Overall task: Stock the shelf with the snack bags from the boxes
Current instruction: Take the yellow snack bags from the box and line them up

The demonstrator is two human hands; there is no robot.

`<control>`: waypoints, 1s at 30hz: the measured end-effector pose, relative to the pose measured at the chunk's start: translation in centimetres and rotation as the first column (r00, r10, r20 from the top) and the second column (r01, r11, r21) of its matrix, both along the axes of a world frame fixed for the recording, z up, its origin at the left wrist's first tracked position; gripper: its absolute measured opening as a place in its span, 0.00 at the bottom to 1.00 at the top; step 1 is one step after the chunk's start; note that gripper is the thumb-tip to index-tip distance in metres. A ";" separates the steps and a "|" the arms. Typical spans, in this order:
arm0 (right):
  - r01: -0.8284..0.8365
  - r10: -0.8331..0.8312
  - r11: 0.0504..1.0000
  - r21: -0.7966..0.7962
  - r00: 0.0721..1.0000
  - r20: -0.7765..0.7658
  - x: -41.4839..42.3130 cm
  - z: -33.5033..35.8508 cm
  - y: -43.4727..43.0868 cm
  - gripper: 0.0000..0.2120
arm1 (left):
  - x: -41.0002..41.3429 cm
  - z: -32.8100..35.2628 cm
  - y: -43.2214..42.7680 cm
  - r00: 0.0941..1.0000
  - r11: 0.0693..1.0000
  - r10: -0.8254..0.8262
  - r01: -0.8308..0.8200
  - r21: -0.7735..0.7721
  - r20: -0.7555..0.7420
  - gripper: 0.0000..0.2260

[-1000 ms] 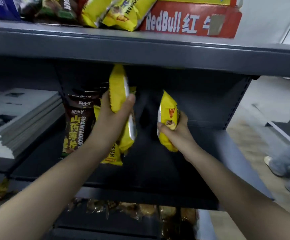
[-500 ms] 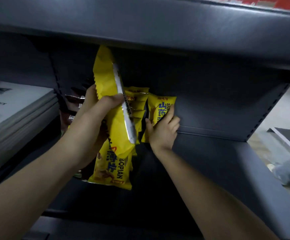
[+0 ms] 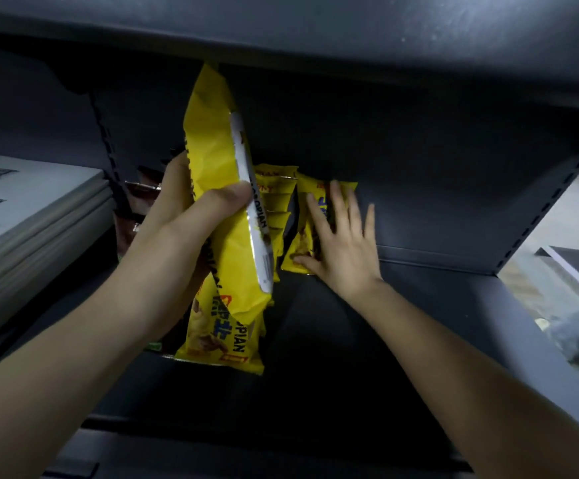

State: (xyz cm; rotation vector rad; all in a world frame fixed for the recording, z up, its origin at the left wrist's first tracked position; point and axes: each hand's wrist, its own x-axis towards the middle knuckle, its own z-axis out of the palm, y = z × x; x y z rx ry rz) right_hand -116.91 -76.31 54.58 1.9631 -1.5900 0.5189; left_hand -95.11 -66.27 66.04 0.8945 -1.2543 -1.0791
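Inside a dark shelf (image 3: 402,340), the left hand (image 3: 181,219) grips an upright yellow snack bag (image 3: 219,202); the right hand (image 3: 343,243), fingers spread, presses flat on another yellow bag (image 3: 310,202) beside it.

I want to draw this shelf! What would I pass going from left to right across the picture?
Stack of white booklets → brown snack bags → left hand gripping loose yellow bags → row of yellow bags at the back → right hand flat on the end bag → slotted shelf post.
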 end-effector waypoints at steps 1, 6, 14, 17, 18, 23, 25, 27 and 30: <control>-0.003 0.004 1.000 0.024 0.998 -0.059 -0.5 0.3 -0.4 0.47 | -0.3 0.1 0.0 1.000 1.000 -0.025 0.025 0.001 -0.009 0.29; 0.056 -0.036 0.991 0.125 0.987 -0.154 -0.4 -0.4 -1.6 0.40 | -1.5 -0.1 0.6 0.992 0.992 -0.121 0.122 -0.029 0.024 0.24; -0.254 0.222 0.965 -0.057 0.690 0.689 -1.3 2.6 2.9 0.21 | -7.2 -1.1 1.3 0.964 0.990 -0.072 0.101 -0.102 0.257 0.37; -0.252 0.098 0.966 -0.056 0.158 0.983 -4.0 3.9 5.2 0.16 | -10.4 -3.1 0.1 0.918 0.988 0.068 -0.010 -0.151 0.389 0.41; -0.334 0.015 0.942 -0.025 -0.032 0.999 -4.6 4.2 5.9 0.16 | -11.3 -3.8 -0.4 0.895 0.984 0.126 -0.058 -0.169 0.427 0.42; -0.619 -0.129 0.762 0.190 0.143 0.981 -4.2 3.7 9.7 0.14 | -14.6 -7.3 -3.6 0.723 0.950 0.309 -0.260 -0.171 0.618 0.42; -0.608 -0.091 0.753 0.252 0.283 0.955 -3.6 2.6 9.3 0.15 | -15.1 -8.2 -4.9 0.666 0.930 0.348 -0.335 -0.154 0.660 0.41; -0.569 -0.030 0.781 0.257 0.378 0.926 -3.0 2.0 8.3 0.19 | -15.3 -9.2 -6.3 0.633 0.918 0.366 -0.367 -0.151 0.683 0.41; -0.494 -0.015 0.838 0.234 0.408 0.913 -2.2 1.8 6.6 0.20 | -15.3 -10.5 -8.0 0.632 0.908 0.377 -0.395 -0.137 0.677 0.41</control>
